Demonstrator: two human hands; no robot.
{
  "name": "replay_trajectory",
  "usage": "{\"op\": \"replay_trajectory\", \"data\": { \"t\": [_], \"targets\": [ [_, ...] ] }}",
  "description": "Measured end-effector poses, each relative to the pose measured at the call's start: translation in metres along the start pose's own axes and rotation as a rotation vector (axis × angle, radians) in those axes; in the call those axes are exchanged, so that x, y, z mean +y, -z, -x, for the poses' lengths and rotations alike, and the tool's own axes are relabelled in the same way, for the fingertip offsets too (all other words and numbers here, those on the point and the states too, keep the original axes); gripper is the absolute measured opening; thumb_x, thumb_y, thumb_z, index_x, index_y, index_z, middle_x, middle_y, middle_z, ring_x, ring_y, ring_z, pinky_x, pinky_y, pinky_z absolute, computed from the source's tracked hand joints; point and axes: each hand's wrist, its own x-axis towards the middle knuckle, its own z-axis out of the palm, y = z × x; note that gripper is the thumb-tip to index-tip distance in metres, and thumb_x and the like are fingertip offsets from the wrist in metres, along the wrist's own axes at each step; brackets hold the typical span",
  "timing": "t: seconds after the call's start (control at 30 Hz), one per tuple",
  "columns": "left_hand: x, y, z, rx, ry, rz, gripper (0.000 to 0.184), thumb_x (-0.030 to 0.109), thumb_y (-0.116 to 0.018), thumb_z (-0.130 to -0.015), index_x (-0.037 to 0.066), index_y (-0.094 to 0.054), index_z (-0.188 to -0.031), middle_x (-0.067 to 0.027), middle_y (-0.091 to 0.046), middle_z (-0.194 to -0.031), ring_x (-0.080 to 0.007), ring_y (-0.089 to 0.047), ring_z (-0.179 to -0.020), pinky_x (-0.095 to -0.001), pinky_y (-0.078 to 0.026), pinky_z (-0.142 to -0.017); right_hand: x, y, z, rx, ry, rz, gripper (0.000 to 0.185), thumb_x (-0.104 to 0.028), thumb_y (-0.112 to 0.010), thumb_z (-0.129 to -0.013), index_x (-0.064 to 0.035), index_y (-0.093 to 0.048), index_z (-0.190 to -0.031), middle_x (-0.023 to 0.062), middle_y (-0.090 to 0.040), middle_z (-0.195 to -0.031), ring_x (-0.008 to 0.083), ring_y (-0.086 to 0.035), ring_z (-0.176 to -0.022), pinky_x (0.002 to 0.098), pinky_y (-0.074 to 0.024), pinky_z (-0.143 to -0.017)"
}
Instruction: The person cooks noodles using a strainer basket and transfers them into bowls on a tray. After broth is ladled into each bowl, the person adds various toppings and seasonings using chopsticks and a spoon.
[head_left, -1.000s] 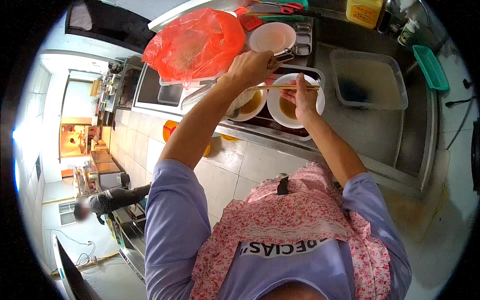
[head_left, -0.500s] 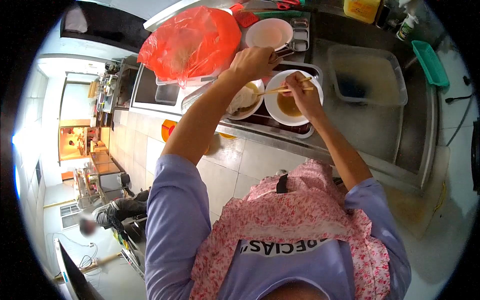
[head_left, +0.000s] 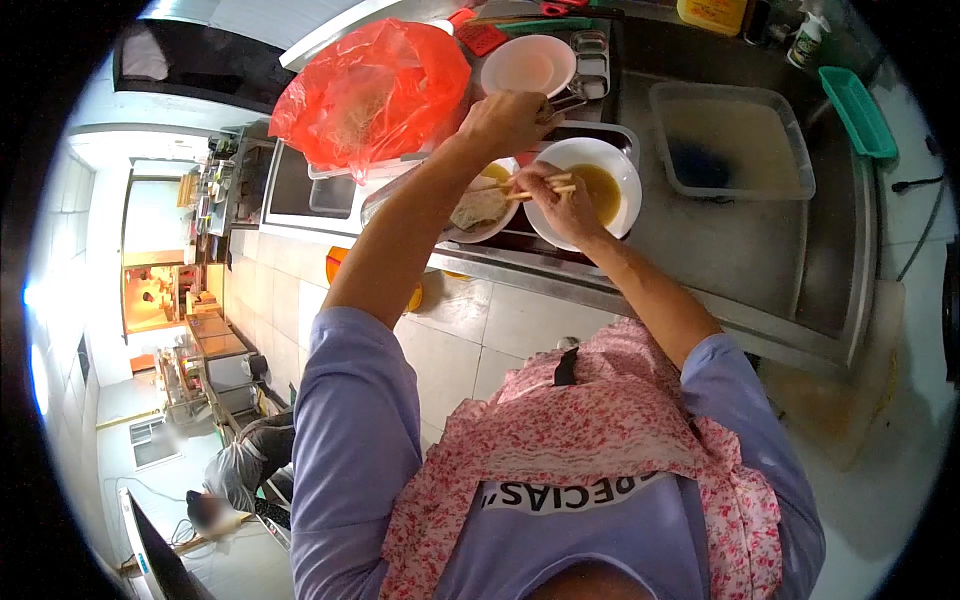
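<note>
My right hand (head_left: pixel 563 205) is closed round a pair of wooden chopsticks (head_left: pixel 557 184), their tips over a white bowl (head_left: pixel 470 238) that holds pale noodles (head_left: pixel 478 208) and yellowish broth. Beneath my right hand stands a second white bowl (head_left: pixel 630 195) with yellow-brown broth (head_left: pixel 602 190). My left hand (head_left: pixel 512 122) is a closed fist above the noodle bowl. A thin metal handle (head_left: pixel 568 100) sticks out of that fist; what it belongs to is mostly hidden by my arm. Both bowls sit on a dark tray (head_left: pixel 515 242) with a pale rim.
A red plastic bag (head_left: pixel 370 95) in a container stands left. Behind the bowls are a stacked white bowl (head_left: pixel 528 66) and a metal condiment tray (head_left: pixel 592 65). A clear tub of water (head_left: pixel 735 140) and a green basket (head_left: pixel 858 112) are right. A person (head_left: pixel 250 455) bends in the background.
My right hand has moved left and slightly down with the chopsticks, from over the broth bowl towards the noodle bowl. My left hand stays nearly in place. The background person has bent lower.
</note>
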Motion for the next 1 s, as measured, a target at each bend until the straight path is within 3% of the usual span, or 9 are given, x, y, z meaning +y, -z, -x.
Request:
{"op": "replay_trajectory", "data": {
  "t": [0.07,0.2,0.33,0.43,0.53,0.73,0.83,0.93,1.0],
  "targets": [
    [-0.001,-0.007,0.000,0.048,-0.050,0.019,0.038,0.043,-0.054,-0.083,0.006,-0.060,-0.087,-0.0172,-0.063,-0.081,-0.0355,-0.061,-0.079,-0.0441,-0.047,-0.069,0.018,-0.010,-0.005,0.172,-0.108,-0.142,0.032,-0.030,-0.048,-0.092,-0.0006,-0.059,-0.086,0.0083,-0.065,-0.086,0.0150,-0.063,-0.066,0.0262,-0.0511,-0.062],
    [0.002,-0.004,0.000,0.043,-0.059,0.011,0.039,0.043,-0.054,-0.084,0.005,-0.060,-0.087,-0.0188,-0.062,-0.080,-0.0366,-0.061,-0.077,-0.0452,-0.047,-0.067,0.024,-0.016,-0.009,0.437,-0.468,-0.680,0.031,-0.033,-0.053,-0.089,-0.0026,-0.055,-0.085,0.0119,-0.061,-0.082,0.0239,-0.064,-0.073,0.0367,-0.0569,-0.069],
    [-0.007,-0.005,0.002,0.062,-0.036,-0.011,0.040,0.045,-0.054,-0.084,0.005,-0.060,-0.088,-0.0184,-0.062,-0.082,-0.0364,-0.061,-0.079,-0.0448,-0.047,-0.068,0.026,-0.005,-0.013,0.420,-0.528,-0.752,0.034,-0.036,-0.039,-0.094,-0.0051,-0.049,-0.084,0.0118,-0.057,-0.085,0.0233,-0.063,-0.072,0.0363,-0.0565,-0.065],
    [-0.009,0.004,0.005,-0.004,0.053,-0.027,0.040,0.047,-0.053,-0.082,0.007,-0.061,-0.089,-0.0154,-0.063,-0.087,-0.0343,-0.060,-0.084,-0.0431,-0.047,-0.072,0.027,0.002,-0.014,0.395,-0.510,-0.808,0.032,-0.035,-0.038,-0.095,-0.0055,-0.048,-0.086,0.0120,-0.058,-0.083,0.0235,-0.063,-0.072,0.0364,-0.0566,-0.066],
    [-0.011,0.005,0.007,0.002,0.058,-0.044,0.040,0.046,-0.054,-0.082,0.007,-0.061,-0.088,-0.0157,-0.063,-0.088,-0.0344,-0.060,-0.084,-0.0434,-0.047,-0.072,0.023,0.012,-0.012,0.449,-0.543,-0.809,0.034,-0.037,-0.047,-0.091,-0.0039,-0.053,-0.085,0.0132,-0.060,-0.084,0.0239,-0.063,-0.076,0.0374,-0.0564,-0.072],
    [-0.022,0.003,0.009,0.026,0.051,-0.010,0.039,0.044,-0.055,-0.082,0.007,-0.061,-0.088,-0.0174,-0.063,-0.086,-0.0357,-0.060,-0.083,-0.0435,-0.047,-0.072,0.008,0.017,-0.012,0.464,-0.487,-0.718,0.033,-0.035,-0.049,-0.091,-0.0040,-0.053,-0.080,0.0111,-0.060,-0.079,0.0227,-0.064,-0.071,0.0354,-0.0573,-0.067],
    [-0.025,0.002,0.012,0.042,0.053,0.014,0.039,0.044,-0.055,-0.082,0.006,-0.061,-0.088,-0.0183,-0.063,-0.084,-0.0362,-0.060,-0.082,-0.0436,-0.047,-0.071,0.003,0.016,-0.016,0.482,-0.410,-0.590,0.032,-0.033,-0.054,-0.089,-0.0030,-0.055,-0.077,0.0090,-0.060,-0.076,0.0198,-0.063,-0.068,0.0325,-0.0571,-0.064],
    [-0.029,0.003,0.015,0.041,0.055,0.015,0.039,0.044,-0.056,-0.082,0.006,-0.061,-0.088,-0.0181,-0.063,-0.083,-0.0362,-0.060,-0.080,-0.0438,-0.047,-0.070,-0.003,0.011,-0.021,0.440,-0.203,-0.407,0.029,-0.030,-0.057,-0.087,-0.0018,-0.058,-0.081,0.0062,-0.061,-0.077,0.0145,-0.062,-0.069,0.0287,-0.0561,-0.064],
    [-0.030,0.005,0.017,0.043,0.054,-0.003,0.039,0.044,-0.056,-0.082,0.005,-0.061,-0.087,-0.0175,-0.063,-0.082,-0.0359,-0.060,-0.079,-0.0439,-0.047,-0.069,-0.008,0.010,-0.019,0.290,-0.097,-0.133,0.025,-0.027,-0.057,-0.088,-0.0022,-0.059,-0.085,0.0047,-0.062,-0.079,0.0118,-0.061,-0.069,0.0262,-0.0551,-0.064]
  ]
}}
